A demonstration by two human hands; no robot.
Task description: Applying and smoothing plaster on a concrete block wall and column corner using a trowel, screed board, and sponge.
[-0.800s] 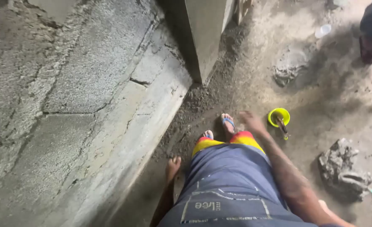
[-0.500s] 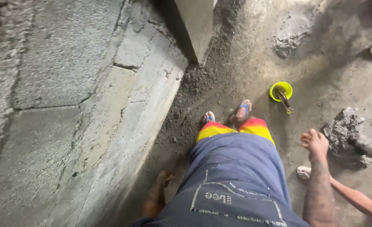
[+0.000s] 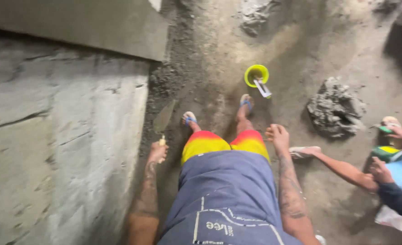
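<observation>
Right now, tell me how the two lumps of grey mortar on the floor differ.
The near lump of grey mortar lies to the right of the yellow plastic bowl, whole in view, beside a second person's foot. The far lump of grey mortar lies beyond the bowl, cut off by the top edge and looking smaller. Both are rough grey heaps on the dusty floor.

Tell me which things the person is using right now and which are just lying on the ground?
In use:
- trowel, held in the left hand beside the grey wall

Just lying about:
- yellow-green bucket with a tool in it, past the feet
- grey mortar lump, off to the right
- right hand holds nothing
- another person's leg alongside
</observation>
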